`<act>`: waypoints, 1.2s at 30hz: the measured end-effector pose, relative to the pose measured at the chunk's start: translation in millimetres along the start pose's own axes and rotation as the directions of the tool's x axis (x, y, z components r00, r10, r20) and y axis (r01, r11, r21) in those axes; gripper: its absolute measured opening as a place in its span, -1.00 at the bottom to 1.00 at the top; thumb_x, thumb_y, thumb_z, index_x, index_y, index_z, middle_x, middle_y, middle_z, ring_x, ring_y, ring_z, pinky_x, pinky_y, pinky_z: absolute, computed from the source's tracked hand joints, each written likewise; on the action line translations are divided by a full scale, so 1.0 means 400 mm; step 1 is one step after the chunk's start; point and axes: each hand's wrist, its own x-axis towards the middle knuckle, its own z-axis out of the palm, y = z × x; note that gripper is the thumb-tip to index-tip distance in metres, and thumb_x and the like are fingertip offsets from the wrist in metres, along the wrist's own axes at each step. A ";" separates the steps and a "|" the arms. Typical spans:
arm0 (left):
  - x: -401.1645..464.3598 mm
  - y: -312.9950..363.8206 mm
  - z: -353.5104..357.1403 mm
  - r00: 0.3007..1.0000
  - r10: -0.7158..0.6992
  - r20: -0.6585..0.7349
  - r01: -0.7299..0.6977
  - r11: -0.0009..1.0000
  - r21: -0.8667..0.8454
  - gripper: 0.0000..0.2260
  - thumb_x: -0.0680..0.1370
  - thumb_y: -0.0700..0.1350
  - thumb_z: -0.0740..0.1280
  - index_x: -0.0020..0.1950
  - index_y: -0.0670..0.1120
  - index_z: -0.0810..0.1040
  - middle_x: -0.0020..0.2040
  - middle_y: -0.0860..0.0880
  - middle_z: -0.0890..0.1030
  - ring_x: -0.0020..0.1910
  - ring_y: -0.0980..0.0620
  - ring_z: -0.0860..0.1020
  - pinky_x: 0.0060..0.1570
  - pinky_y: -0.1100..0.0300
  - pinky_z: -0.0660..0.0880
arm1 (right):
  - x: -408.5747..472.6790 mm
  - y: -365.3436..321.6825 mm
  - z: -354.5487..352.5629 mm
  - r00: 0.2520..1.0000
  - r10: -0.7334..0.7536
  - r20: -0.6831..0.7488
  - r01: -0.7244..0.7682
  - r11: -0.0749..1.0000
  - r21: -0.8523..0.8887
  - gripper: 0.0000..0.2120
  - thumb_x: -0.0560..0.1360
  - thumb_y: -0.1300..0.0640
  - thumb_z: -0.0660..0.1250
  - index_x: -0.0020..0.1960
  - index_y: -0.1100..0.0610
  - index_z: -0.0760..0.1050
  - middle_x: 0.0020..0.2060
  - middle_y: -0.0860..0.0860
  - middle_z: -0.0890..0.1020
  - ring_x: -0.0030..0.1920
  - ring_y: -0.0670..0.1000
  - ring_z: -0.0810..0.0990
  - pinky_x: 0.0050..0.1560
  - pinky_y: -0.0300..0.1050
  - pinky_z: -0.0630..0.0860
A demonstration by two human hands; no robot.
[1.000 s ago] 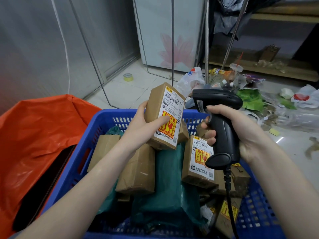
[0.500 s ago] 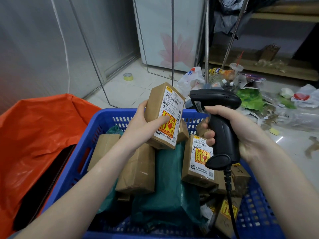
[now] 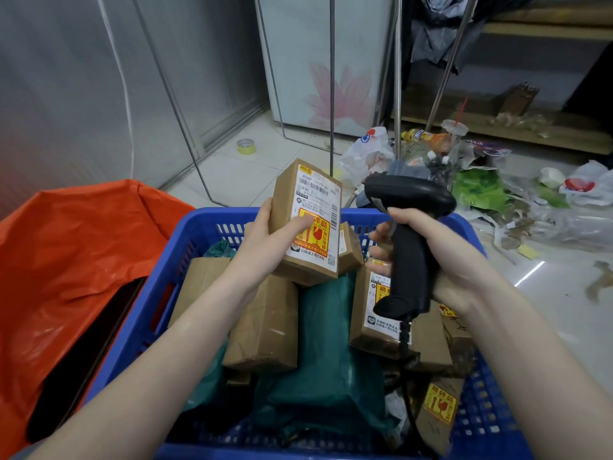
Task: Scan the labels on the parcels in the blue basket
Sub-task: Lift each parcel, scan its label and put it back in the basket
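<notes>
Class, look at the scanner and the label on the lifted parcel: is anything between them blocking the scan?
Nothing stands between the scanner and the parcel. The left hand's thumb covers only the label's lower yellow part; the barcodes above stay uncovered.

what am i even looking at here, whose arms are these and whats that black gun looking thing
This is one picture from a camera worn on a person's head, looking down at their own bare arms. The left hand holds up a small cardboard parcel with a white shipping label and a yellow fragile sticker. The right hand grips a black handheld barcode scanner on a cord, its head beside that label. Below sits a blue plastic basket with more brown parcels and a green plastic mailer bag. An orange bag lies to the left.
</notes>
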 end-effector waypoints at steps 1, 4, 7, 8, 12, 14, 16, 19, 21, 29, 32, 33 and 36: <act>0.001 -0.008 -0.005 1.000 -0.010 0.010 0.010 1.000 -0.023 -0.32 0.41 0.17 0.37 0.48 0.11 0.22 0.19 -0.04 0.60 0.08 -0.01 0.62 0.17 0.00 0.52 | 0.010 0.014 -0.001 1.000 -0.001 0.002 0.001 1.000 0.003 -0.81 0.49 0.08 0.35 -0.17 0.21 0.52 -0.15 0.14 0.61 -0.23 0.04 0.66 -0.24 -0.03 0.67; 0.004 -0.036 -0.019 0.998 -0.055 0.034 0.057 0.997 -0.060 -0.39 0.47 0.13 0.33 0.48 0.05 0.25 0.10 0.02 0.66 0.05 0.04 0.64 0.17 0.07 0.50 | 0.044 0.068 -0.002 1.000 0.010 -0.022 -0.011 0.999 -0.030 -0.83 0.46 0.06 0.39 -0.10 0.17 0.54 0.02 0.18 0.63 0.02 0.09 0.68 -0.09 0.05 0.66; 0.007 -0.065 -0.024 0.991 -0.125 0.054 0.127 0.991 -0.039 -0.29 0.50 0.14 0.28 0.55 0.06 0.01 0.16 0.01 0.62 0.04 0.08 0.60 0.13 0.10 0.48 | 0.069 0.115 0.003 0.999 0.025 -0.045 -0.026 0.999 -0.037 -0.77 0.42 0.04 0.44 -0.01 0.15 0.54 -0.01 0.13 0.62 0.19 0.14 0.61 -0.13 0.04 0.65; 0.007 -0.075 -0.025 0.987 -0.139 0.082 0.140 0.990 -0.008 -0.29 0.51 0.15 0.26 0.55 0.07 -0.04 0.14 0.04 0.61 0.04 0.09 0.60 0.16 0.07 0.48 | 0.075 0.126 0.003 0.998 0.032 -0.045 -0.034 0.999 -0.042 -0.71 0.41 0.02 0.45 0.03 0.15 0.53 0.01 0.13 0.61 0.21 0.15 0.60 -0.16 0.03 0.65; 0.011 -0.124 -0.023 0.957 -0.205 0.204 0.167 0.968 0.189 -0.33 0.52 0.18 0.25 0.51 0.02 0.02 0.06 0.08 0.64 -0.04 0.17 0.61 -0.11 0.27 0.50 | 0.091 0.152 0.005 0.995 0.079 -0.065 -0.085 0.992 -0.093 -0.69 0.43 -0.02 0.43 0.05 0.15 0.50 0.12 0.16 0.65 0.09 0.13 0.66 -0.06 0.05 0.64; 0.018 -0.151 -0.016 0.941 -0.259 0.216 0.197 0.943 0.269 -0.36 0.51 0.21 0.23 0.47 -0.05 0.11 0.09 0.05 0.62 -0.01 0.15 0.60 -0.08 0.25 0.49 | 0.092 0.163 0.008 0.992 0.101 -0.081 -0.111 0.985 -0.134 -0.75 0.45 0.00 0.41 -0.01 0.16 0.53 0.03 0.12 0.69 0.03 0.10 0.67 0.04 0.09 0.61; 0.023 -0.173 -0.005 0.930 -0.289 0.225 0.198 0.914 0.355 -0.43 0.52 0.21 0.22 0.39 -0.09 0.22 0.09 0.05 0.60 -0.01 0.13 0.59 -0.03 0.21 0.51 | 0.091 0.178 0.010 0.987 0.131 -0.095 -0.145 0.976 -0.165 -0.80 0.47 0.01 0.39 -0.06 0.14 0.55 -0.15 0.05 0.72 -0.05 0.07 0.68 0.02 0.06 0.61; 0.024 -0.193 0.014 0.921 -0.304 0.244 0.151 0.856 0.495 -0.58 0.53 0.15 0.24 0.30 -0.06 0.36 0.10 0.05 0.58 -0.06 0.15 0.55 -0.15 0.31 0.47 | 0.091 0.209 0.008 0.978 0.173 -0.115 -0.196 0.954 -0.228 -0.81 0.47 0.02 0.39 -0.01 0.13 0.56 -0.25 0.02 0.69 -0.07 0.08 0.67 0.01 0.07 0.61; 0.028 -0.208 0.023 0.920 -0.295 0.259 0.115 0.833 0.541 -0.60 0.53 0.12 0.27 0.29 -0.06 0.43 0.18 -0.01 0.60 -0.04 0.13 0.54 -0.13 0.32 0.46 | 0.091 0.226 0.011 0.973 0.195 -0.125 -0.221 0.943 -0.250 -0.81 0.47 0.03 0.39 -0.01 0.13 0.55 -0.28 0.02 0.68 -0.11 0.06 0.66 0.00 0.06 0.61; 0.034 -0.230 0.037 0.919 -0.298 0.258 0.124 0.840 0.528 -0.62 0.54 -0.03 0.30 0.32 -0.09 0.37 0.13 -0.03 0.58 -0.06 0.12 0.53 -0.23 0.35 0.48 | 0.103 0.252 0.025 0.958 0.258 -0.127 -0.282 0.926 -0.250 -0.68 0.45 0.00 0.41 0.11 0.17 0.55 -0.10 0.09 0.71 -0.05 0.09 0.69 0.10 0.06 0.59; 0.036 -0.228 0.039 0.913 -0.307 0.270 0.126 0.840 0.528 -0.64 0.56 -0.04 0.28 0.32 -0.08 0.35 0.05 0.00 0.54 -0.10 0.12 0.53 -0.28 0.39 0.45 | 0.097 0.246 0.030 0.957 0.262 -0.123 -0.287 0.917 -0.276 -0.73 0.47 0.02 0.39 0.04 0.19 0.57 -0.17 0.07 0.67 -0.13 0.04 0.66 -0.02 -0.03 0.60; 0.036 -0.227 0.038 0.912 -0.309 0.269 0.129 0.840 0.528 -0.64 0.56 -0.04 0.27 0.33 -0.09 0.35 0.04 0.01 0.53 -0.09 0.11 0.53 -0.28 0.39 0.45 | 0.095 0.242 0.031 0.957 0.262 -0.125 -0.288 0.917 -0.276 -0.74 0.47 0.02 0.39 0.03 0.19 0.57 -0.17 0.06 0.66 -0.14 0.03 0.64 -0.05 -0.03 0.60; 0.042 -0.222 0.032 0.915 -0.311 0.258 0.136 0.838 0.529 -0.61 0.56 -0.01 0.26 0.35 -0.09 0.34 0.05 0.00 0.54 -0.07 0.10 0.53 -0.27 0.36 0.44 | 0.093 0.235 0.027 0.955 0.264 -0.134 -0.291 0.921 -0.258 -0.71 0.47 0.02 0.39 0.11 0.17 0.55 -0.11 0.06 0.65 -0.09 0.02 0.61 0.01 0.00 0.57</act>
